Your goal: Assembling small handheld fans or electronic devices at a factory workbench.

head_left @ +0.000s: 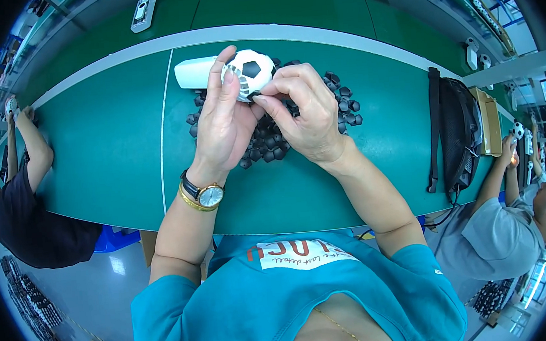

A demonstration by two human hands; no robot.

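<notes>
In my left hand (219, 133) I hold a white soccer-ball-shaped shell (252, 56), its fingers and thumb closed round its left side. A black pentagon shows on top of the shell, with slots along its left side. The thumb and forefinger of my right hand (307, 116) pinch a small black piece (253, 96) against the shell's lower edge; the fingertips partly cover it. Behind my left fingers lies a white elongated part (195, 73); whether it joins the shell is hidden. Under and around both hands spreads a heap of black pentagonal caps (268, 146).
A black backpack (459, 130) and a cardboard box (488, 121) stand on the right of the green table (104, 139). Across its pale raised edge, a white part with a ball (144, 11) lies at the far left. Co-workers sit on both sides.
</notes>
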